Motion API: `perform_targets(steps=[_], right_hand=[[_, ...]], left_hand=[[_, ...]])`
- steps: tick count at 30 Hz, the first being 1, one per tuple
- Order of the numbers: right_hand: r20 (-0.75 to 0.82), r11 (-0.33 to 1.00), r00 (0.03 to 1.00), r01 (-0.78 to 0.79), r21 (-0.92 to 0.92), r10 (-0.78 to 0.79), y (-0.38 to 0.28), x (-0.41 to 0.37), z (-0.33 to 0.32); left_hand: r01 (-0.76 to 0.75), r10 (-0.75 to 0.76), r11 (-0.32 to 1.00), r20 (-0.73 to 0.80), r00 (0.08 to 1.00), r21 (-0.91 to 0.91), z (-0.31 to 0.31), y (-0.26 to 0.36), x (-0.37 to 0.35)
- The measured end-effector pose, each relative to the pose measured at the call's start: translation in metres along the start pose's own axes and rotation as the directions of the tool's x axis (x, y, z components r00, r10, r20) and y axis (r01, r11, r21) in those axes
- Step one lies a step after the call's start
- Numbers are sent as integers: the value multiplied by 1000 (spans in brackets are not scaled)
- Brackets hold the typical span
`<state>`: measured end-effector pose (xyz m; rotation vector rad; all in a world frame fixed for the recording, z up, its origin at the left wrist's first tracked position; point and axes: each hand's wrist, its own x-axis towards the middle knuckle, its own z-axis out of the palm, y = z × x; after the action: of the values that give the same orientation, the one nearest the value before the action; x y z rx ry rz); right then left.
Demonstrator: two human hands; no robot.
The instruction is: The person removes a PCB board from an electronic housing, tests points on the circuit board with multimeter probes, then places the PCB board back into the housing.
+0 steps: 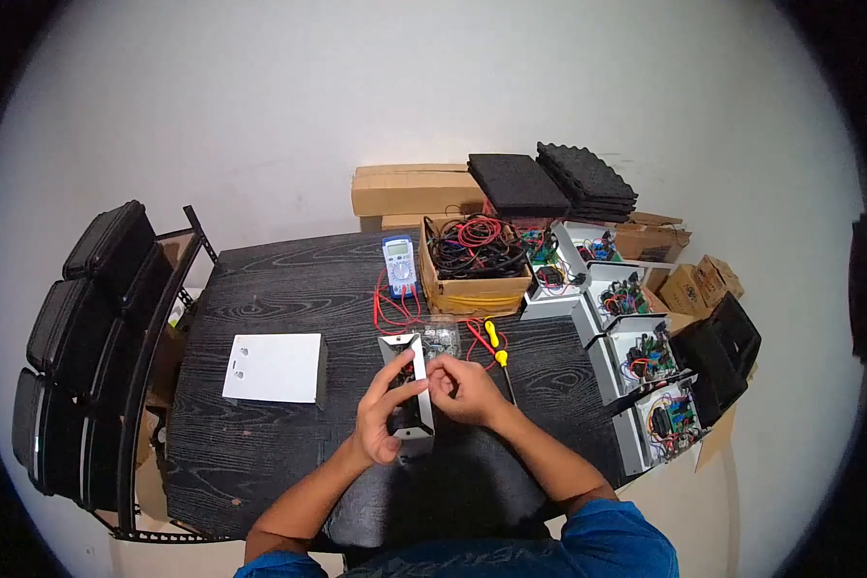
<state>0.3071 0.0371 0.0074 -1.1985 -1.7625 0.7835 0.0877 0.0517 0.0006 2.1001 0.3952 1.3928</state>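
Note:
A narrow white metal case [414, 446] with an open top stands at the table's front middle, dark parts and wiring partly visible inside. My left hand [378, 416] lies across it, fingers stretched apart, fingertips at its upper right wall. Close against that wall, my right hand [464, 393] has thumb and fingertips curled into a pinch; whatever is between them is too small to make out. Just behind the case lies a clear compartment box [439, 339] of small parts. A yellow-handled screwdriver [501, 358] rests right of my right hand, beside another yellow handle [491, 332].
A blue multimeter [400, 265] with red leads lies behind. Cables fill a cardboard box [477, 297]. Several white cases with circuit boards [650, 356] line the right edge. A white panel box [275, 368] sits left. Black cases [67, 328] occupy the left rack.

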Motion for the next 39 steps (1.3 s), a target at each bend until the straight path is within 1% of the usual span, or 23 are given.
perform_targets(steps=[2,5,8,11,14,17,20,23,26,29,32,35,38,39], right_hand=[[-9,998,999,47,-40,-48,7,0,2],[146,938,973,211,-275,-176,26,2,-4],[75,998,996,-42,-45,45,-8,0,-6],[24,998,999,22,-55,-21,-3,0,-2],[17,997,998,63,-33,-63,4,0,0],[29,994,998,57,-95,-55,-1,0,-2],[52,1000,999,-3,21,2,5,0,1],[142,979,988,-90,182,64,25,2,6],[77,994,996,-51,98,43,7,1,3],[95,999,995,-38,3,37,-3,1,-2],[102,985,993,-71,158,55,14,0,4],[118,981,991,-88,172,69,19,1,0],[-74,946,996,-23,323,49,33,4,2],[-132,926,989,-8,378,62,26,4,1]], left_hand=[[11,-11,1000,2,1000,-6,0,1,0],[4,-4,1000,9,1000,1,0,0,0],[11,-11,1000,9,1000,0,0,0,0],[23,-23,1000,13,1000,1,0,1,0],[16,-16,1000,17,1000,-2,-1,0,0],[0,0,1000,17,1000,3,0,-2,0],[-19,19,1000,13,1000,-4,0,-3,0],[-2,2,1000,24,1000,-7,-1,0,2],[-5,5,1000,28,1000,-3,-1,0,1],[2,-2,1000,20,1000,-19,0,0,1],[-6,7,1000,48,999,-22,-2,-3,0],[2,-4,1000,116,993,12,-9,-1,6],[20,-39,995,196,980,98,-12,-1,9],[35,-59,990,185,981,134,-12,2,12]])
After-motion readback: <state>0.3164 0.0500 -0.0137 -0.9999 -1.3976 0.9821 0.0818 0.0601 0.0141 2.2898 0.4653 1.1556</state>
